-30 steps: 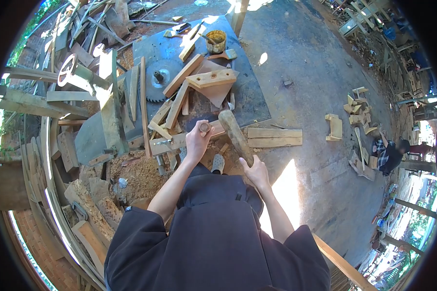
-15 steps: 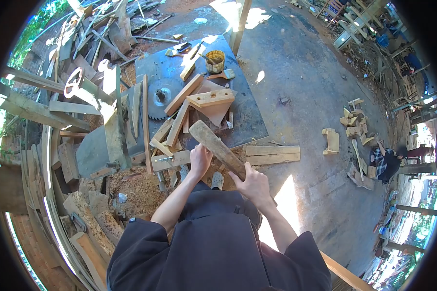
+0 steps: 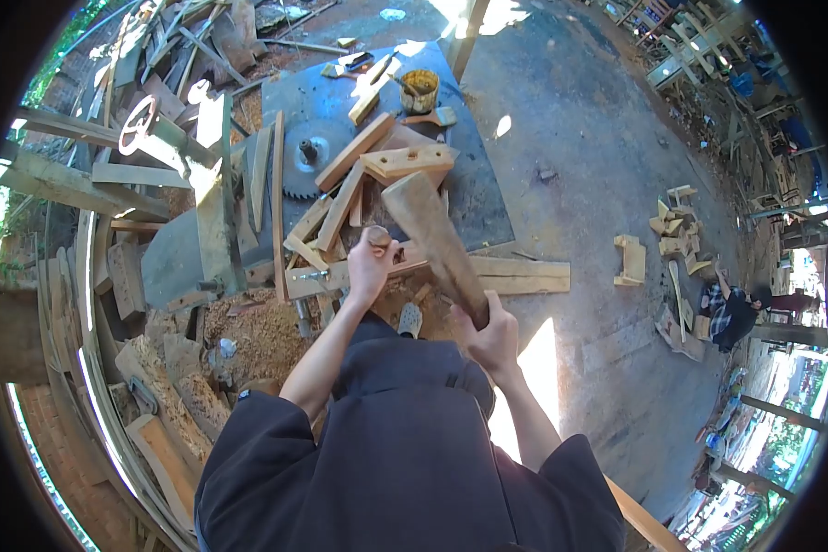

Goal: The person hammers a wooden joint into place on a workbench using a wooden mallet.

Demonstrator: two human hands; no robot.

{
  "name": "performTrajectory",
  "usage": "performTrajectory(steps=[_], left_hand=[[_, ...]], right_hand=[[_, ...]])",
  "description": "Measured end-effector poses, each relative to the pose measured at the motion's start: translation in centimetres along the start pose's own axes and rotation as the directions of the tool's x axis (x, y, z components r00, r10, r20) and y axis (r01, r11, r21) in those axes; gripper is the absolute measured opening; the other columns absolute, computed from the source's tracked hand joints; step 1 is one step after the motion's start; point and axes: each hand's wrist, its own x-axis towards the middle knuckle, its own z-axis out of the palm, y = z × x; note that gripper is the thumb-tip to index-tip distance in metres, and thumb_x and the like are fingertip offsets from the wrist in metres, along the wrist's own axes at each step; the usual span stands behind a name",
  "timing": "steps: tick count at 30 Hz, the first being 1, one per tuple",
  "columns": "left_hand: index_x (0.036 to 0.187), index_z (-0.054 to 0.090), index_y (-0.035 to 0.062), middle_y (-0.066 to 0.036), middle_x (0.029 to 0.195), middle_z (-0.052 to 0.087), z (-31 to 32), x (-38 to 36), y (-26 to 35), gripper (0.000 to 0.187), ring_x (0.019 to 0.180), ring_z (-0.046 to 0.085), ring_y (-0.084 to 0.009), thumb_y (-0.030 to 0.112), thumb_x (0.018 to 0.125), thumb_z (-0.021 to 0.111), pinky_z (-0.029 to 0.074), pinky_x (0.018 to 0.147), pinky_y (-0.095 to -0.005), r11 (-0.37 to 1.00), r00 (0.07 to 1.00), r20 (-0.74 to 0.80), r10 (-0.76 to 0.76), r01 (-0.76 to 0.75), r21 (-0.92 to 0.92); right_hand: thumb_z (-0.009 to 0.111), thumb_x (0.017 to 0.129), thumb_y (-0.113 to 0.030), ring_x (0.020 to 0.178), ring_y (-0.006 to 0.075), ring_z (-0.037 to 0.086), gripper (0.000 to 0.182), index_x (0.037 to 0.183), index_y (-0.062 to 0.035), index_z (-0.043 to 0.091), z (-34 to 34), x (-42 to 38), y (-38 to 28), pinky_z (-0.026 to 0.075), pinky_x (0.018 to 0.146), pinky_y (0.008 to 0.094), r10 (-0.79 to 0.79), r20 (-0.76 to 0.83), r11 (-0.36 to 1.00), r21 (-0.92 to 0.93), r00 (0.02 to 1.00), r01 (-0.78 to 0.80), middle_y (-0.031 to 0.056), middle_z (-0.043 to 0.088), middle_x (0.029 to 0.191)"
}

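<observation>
My right hand (image 3: 490, 339) is closed round the narrow end of a wooden mallet (image 3: 437, 241), a flat club whose broad end tilts up and to the left. My left hand (image 3: 370, 269) is closed on a wooden handle (image 3: 377, 237); its round end shows above the fist, and whatever lies below is hidden. Under and beside the left hand runs a pale plank (image 3: 524, 274) along the near edge of the metal saw table (image 3: 488, 216). Just beyond the hands, a wooden block with holes (image 3: 412, 161) rests on other cut pieces.
A circular saw blade (image 3: 308, 155) sits in the table, left of the stacked wood. Behind stand a yellow glue-stained pot (image 3: 419, 90) and a brush (image 3: 437, 117). Wooden parts (image 3: 629, 260) lie on the floor at right, near a seated person (image 3: 736, 311). Scrap timber fills the left side.
The mallet has risen and swung more upright, away from the left fist. My left hand has turned, so the round handle end now shows.
</observation>
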Motion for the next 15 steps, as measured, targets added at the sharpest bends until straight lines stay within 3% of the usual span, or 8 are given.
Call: performTrajectory(steps=[1,2,5,9,11,15], left_hand=[[0.119,0.069,0.0021,-0.015,0.099,0.081,-0.2,0.1,-1.3,0.034,0.093,0.081,-0.0248,0.019,0.095,0.087,0.063,0.082,-0.0373,0.999,0.999,-0.014,-0.040,0.039,-0.032],[0.119,0.069,0.0021,-0.015,0.099,0.081,-0.6,-0.3,-1.7,0.034,0.093,0.081,-0.0248,0.019,0.095,0.087,0.063,0.082,-0.0373,0.998,0.999,-0.012,-0.052,0.051,-0.029],[0.123,0.068,0.0013,-0.012,0.111,0.081,-1.3,-1.0,-2.5,0.031,0.102,0.079,-0.0155,0.010,0.098,0.084,0.064,0.088,-0.0320,0.978,0.998,-0.053,-0.024,0.012,-0.209],[0.124,0.068,0.0015,-0.012,0.110,0.081,-2.0,-1.7,-2.5,0.033,0.102,0.079,-0.0166,0.011,0.097,0.084,0.064,0.089,-0.0318,0.986,0.999,-0.030,-0.033,0.027,-0.162],[0.127,0.068,0.0015,-0.009,0.120,0.079,-2.0,-1.9,-2.0,0.032,0.108,0.076,-0.0140,0.006,0.098,0.083,0.062,0.094,-0.0305,0.976,0.995,0.023,-0.095,0.098,-0.192],[0.126,0.069,0.0025,-0.009,0.115,0.080,-1.4,-2.2,-0.7,0.030,0.106,0.076,-0.0137,0.008,0.099,0.082,0.063,0.092,-0.0306,0.983,0.997,0.027,-0.075,0.079,-0.168]], right_hand=[[0.080,0.097,-0.045,0.076,0.0416,0.078,0.048,0.112,-0.0013,0.068,0.0,0.2,0.6,0.058,0.068,0.0487,0.106,0.024,0.994,0.005,0.994,-0.106,0.0208,0.075,0.080],[0.079,0.098,-0.046,0.077,0.0432,0.078,0.049,0.114,-0.0006,0.069,0.0,0.2,0.9,0.058,0.069,0.0487,0.210,0.051,0.978,0.008,0.976,-0.211,0.0219,0.076,0.081],[0.077,0.100,-0.049,0.084,0.0377,0.079,0.053,0.120,0.0000,0.071,-0.7,0.7,0.8,0.058,0.074,0.0458,0.316,0.063,0.946,0.051,0.947,-0.319,0.0213,0.078,0.087],[0.077,0.101,-0.050,0.089,0.0299,0.078,0.055,0.120,0.0008,0.073,-0.2,0.7,2.6,0.058,0.080,0.0428,0.455,0.088,0.878,0.122,0.886,-0.463,0.0192,0.079,0.091],[0.076,0.101,-0.051,0.088,0.0303,0.078,0.055,0.119,0.0007,0.073,-0.6,0.4,2.5,0.058,0.081,0.0428,0.503,0.114,0.849,0.120,0.856,-0.515,0.0192,0.079,0.091],[0.076,0.101,-0.051,0.089,0.0311,0.079,0.054,0.118,0.0004,0.073,-0.5,-0.2,3.5,0.058,0.081,0.0432,0.521,0.129,0.847,0.050,0.844,-0.530,0.0195,0.079,0.092]])
